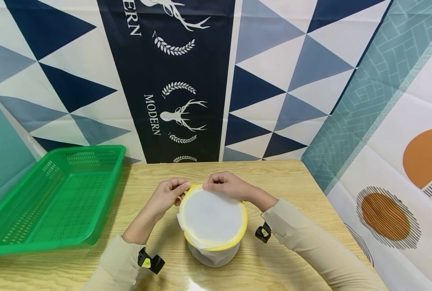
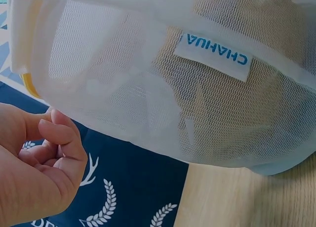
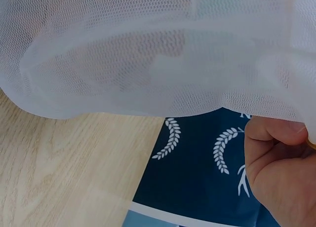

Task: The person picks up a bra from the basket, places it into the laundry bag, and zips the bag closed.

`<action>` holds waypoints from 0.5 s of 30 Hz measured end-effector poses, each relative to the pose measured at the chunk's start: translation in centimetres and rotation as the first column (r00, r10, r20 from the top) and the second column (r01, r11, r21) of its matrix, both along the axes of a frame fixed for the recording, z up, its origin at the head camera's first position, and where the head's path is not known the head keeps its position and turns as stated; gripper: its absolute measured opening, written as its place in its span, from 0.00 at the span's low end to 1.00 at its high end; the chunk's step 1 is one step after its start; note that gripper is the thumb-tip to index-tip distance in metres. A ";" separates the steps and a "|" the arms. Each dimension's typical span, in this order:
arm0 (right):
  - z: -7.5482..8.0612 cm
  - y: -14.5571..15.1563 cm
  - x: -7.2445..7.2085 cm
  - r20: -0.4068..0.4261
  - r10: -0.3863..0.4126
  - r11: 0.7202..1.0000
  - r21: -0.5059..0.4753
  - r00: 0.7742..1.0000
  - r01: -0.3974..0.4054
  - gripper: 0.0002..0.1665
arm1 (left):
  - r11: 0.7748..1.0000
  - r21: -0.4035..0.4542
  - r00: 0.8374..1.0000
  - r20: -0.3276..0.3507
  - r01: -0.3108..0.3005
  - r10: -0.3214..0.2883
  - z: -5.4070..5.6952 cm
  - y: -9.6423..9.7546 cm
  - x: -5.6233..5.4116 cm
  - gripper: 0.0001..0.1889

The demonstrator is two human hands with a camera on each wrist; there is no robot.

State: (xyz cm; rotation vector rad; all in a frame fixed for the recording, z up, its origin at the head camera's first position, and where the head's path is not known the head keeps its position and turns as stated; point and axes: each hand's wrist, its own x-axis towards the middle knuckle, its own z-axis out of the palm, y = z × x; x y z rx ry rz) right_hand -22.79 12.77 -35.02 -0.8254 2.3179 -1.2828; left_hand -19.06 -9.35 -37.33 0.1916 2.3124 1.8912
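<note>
A round white mesh laundry bag (image 1: 214,218) with a yellow zipper edge (image 1: 246,226) stands on the table in the head view, its flat lid facing up. At its far left rim my left hand (image 1: 169,194) pinches the yellow edge between thumb and fingers. Beside it, my right hand (image 1: 230,186) grips the far rim, thumb on top of the lid. In the left wrist view the bag's mesh side carries a white CHAHUA label (image 2: 212,54); something tan shows through the mesh. Whether a zipper pull is between the left fingers is hidden.
A green plastic basket (image 1: 38,247) sits at the left of the wooden table (image 1: 285,178). Behind the table hangs a patterned cloth (image 1: 263,93), with another patterned panel (image 1: 376,178) along the right side.
</note>
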 end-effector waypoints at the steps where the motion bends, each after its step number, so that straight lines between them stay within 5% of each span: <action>1: 0.0 0.0 0.0 -0.001 -0.004 1.000 0.006 1.000 0.004 0.13 | 1.000 -0.001 1.000 -0.002 0.005 -0.005 0.0 0.0 0.0 0.15; 8: 0.5 -0.3 -0.3 -0.015 -0.018 0.999 0.043 1.000 0.019 0.22 | 1.000 -0.005 0.999 -0.016 0.030 -0.030 0.4 0.5 -0.1 0.17; 15: 1.0 -0.8 -0.7 -0.045 0.011 0.999 0.037 0.999 -0.010 0.15 | 1.000 -0.001 1.000 0.005 0.019 -0.019 0.7 0.8 -0.3 0.15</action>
